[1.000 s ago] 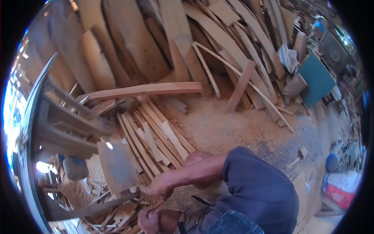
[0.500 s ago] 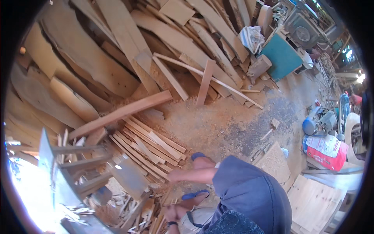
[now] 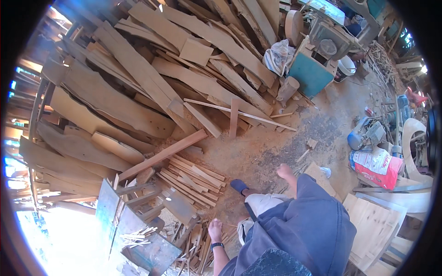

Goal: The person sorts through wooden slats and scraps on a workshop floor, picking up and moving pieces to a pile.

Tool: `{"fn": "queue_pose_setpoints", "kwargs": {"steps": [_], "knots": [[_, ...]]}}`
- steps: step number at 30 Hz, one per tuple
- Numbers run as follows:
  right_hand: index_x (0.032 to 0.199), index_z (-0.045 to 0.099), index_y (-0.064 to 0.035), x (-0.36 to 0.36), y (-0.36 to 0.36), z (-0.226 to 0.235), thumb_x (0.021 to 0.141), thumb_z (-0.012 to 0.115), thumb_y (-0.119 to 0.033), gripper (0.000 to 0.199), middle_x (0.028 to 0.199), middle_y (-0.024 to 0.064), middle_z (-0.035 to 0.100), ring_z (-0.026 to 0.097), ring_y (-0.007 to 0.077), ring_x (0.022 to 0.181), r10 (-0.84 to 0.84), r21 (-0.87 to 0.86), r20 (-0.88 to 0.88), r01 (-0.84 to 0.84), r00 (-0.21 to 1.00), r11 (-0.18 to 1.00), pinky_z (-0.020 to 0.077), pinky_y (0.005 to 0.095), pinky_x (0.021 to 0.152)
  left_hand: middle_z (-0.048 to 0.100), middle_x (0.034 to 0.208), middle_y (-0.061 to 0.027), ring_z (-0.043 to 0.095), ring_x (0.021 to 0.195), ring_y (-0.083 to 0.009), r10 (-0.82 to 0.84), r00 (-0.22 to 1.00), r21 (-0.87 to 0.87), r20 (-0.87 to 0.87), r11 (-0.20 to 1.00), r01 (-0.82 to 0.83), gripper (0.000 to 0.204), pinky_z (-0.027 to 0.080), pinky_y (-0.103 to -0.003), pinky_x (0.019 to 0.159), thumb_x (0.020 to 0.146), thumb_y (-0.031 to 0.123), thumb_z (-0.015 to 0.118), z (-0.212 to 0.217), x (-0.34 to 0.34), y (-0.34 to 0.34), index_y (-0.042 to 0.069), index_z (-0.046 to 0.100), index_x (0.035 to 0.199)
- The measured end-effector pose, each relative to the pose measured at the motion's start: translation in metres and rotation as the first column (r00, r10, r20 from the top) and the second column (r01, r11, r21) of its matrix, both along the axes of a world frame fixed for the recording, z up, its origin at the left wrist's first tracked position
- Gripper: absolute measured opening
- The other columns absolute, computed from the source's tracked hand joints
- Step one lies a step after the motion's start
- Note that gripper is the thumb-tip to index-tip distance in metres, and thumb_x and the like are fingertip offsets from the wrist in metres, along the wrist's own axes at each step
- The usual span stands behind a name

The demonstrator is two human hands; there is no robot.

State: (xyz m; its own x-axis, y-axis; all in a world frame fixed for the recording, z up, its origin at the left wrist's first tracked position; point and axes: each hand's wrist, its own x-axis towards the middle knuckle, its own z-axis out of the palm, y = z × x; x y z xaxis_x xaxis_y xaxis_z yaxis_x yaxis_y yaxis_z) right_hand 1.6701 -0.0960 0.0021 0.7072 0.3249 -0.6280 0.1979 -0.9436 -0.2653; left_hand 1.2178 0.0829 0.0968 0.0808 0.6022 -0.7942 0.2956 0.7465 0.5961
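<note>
My left hand [image 3: 215, 231], with a dark band at the wrist, is closed near my left knee, above loose wood offcuts [image 3: 202, 246]; nothing shows sticking out of it. My right hand [image 3: 286, 172] is held out to the right over the sawdust-strewn floor [image 3: 258, 161], its fingers curled and nothing visible in them. A stack of thin wooden strips [image 3: 191, 180] lies on the ground ahead of my left hand, with neither hand touching it. Beyond the stack, a long reddish beam [image 3: 161, 155] lies at a slant.
Large boards and slabs [image 3: 115, 99] lean in heaps at the far left. A teal cabinet [image 3: 311, 69] stands at the far right. A red and white sack [image 3: 377, 168] and a blue power tool [image 3: 361, 135] lie to the right. A metal-topped stand [image 3: 149, 250] is at lower left.
I have risen and the view has shifted. My right hand has left the strip stack and swung out to the right. My left hand has come up from beside my foot.
</note>
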Motion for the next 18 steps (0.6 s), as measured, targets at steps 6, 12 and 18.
{"fn": "queue_pose_setpoints", "kwargs": {"steps": [6,12,18], "knots": [[0.109,0.068,-0.0003,0.026,-0.159,-0.020,0.088,0.057,-0.042,0.047,0.115,0.0251,0.064,0.066,0.0386,0.099,0.160,0.010,-0.325,-0.166,0.932,0.986,0.0524,0.0443,0.086,0.063,0.096,-0.0052,0.059,0.077,-0.0130,0.122,0.966,0.056,0.226,0.989,-0.138,0.021,0.046,-0.023,0.064,0.097,0.020,0.057,0.034,0.058,0.006,0.006,0.061,0.112],[0.112,0.067,-0.0004,0.084,-0.077,0.104,0.089,0.057,-0.046,0.052,0.115,0.0258,0.064,0.067,0.0359,0.098,-0.173,-0.271,-0.622,-0.003,0.763,0.963,0.0511,0.0425,0.086,0.068,0.089,-0.0124,0.065,0.077,-0.0294,-0.545,0.241,0.090,-0.803,0.289,0.953,0.014,0.049,-0.042,0.062,0.090,0.018,0.054,-0.010,-0.019,-0.065,0.008,0.063,0.089],[0.127,0.053,0.0012,0.276,-0.042,-0.012,0.092,0.058,-0.042,0.056,0.101,0.0214,0.068,0.069,0.0316,0.085,-0.052,0.046,-0.100,0.056,0.994,0.997,0.0539,0.0428,0.072,0.069,0.085,-0.0125,0.066,0.076,-0.0306,-0.840,0.062,-0.397,-0.540,0.319,0.861,0.024,0.050,-0.047,0.064,0.090,0.029,0.053,0.014,0.087,-0.174,0.009,0.066,0.093]]}}
